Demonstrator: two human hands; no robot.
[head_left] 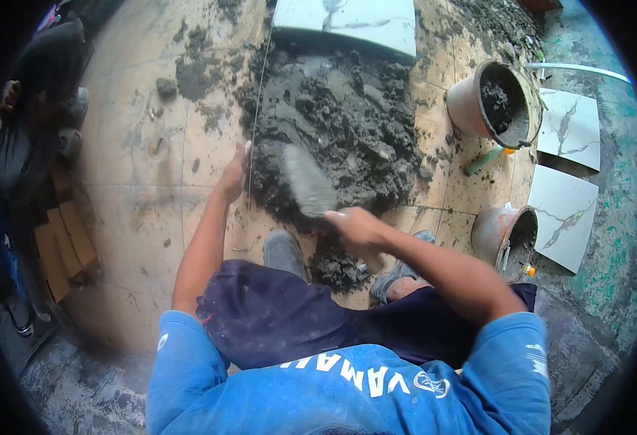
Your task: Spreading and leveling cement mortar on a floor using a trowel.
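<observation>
Mortar (340,123) lies heaped on the floor (137,217) just beyond the right hand (355,226), whose fingers grip a trowel (307,185); spreading seems under way. The left hand (233,174), fingers loosely open, touches a taut string (257,109). Levelling likely follows.

A tiling work site is shown; grey mortar (333,123) is heaped at the frame's centre on a bare floor (137,210); marbled white tiles (568,130) and mortar-caked buckets (496,105) are seen at right.
</observation>
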